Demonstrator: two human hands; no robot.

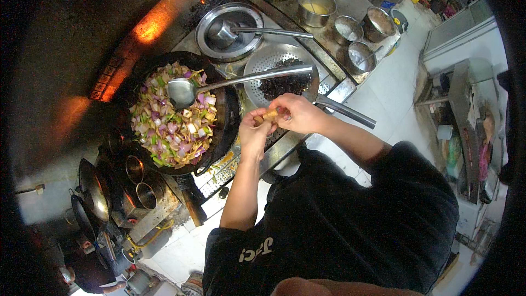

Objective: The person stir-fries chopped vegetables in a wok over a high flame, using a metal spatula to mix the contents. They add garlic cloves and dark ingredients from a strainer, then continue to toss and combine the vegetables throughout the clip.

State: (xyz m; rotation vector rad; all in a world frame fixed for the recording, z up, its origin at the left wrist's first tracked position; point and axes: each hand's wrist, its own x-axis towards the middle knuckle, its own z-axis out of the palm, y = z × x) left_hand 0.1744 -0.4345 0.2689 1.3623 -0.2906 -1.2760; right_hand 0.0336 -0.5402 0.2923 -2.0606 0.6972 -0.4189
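Observation:
My left hand [255, 129] and my right hand [296, 112] meet at the stove's front edge, with a small yellowish-brown piece [270, 114] pinched between their fingers; I cannot tell what it is. To their left, a big dark wok [225, 125] is full of chopped onions, green pieces and pale strips [172, 127]. A metal wok ladle [183, 93] rests on this food, its handle reaching over a perforated strainer [254, 63]. Dark, dried-looking bits [283, 84] lie in the strainer, just beyond my hands.
Behind the strainer, a second ladle [224, 33] lies in a round metal basin [203, 47]. Several metal pots, one with yellow liquid [316, 8], stand on the counter at the upper right. The strainer's handle [349, 112] sticks out past the stove edge. Another person [88, 269] is at the lower left.

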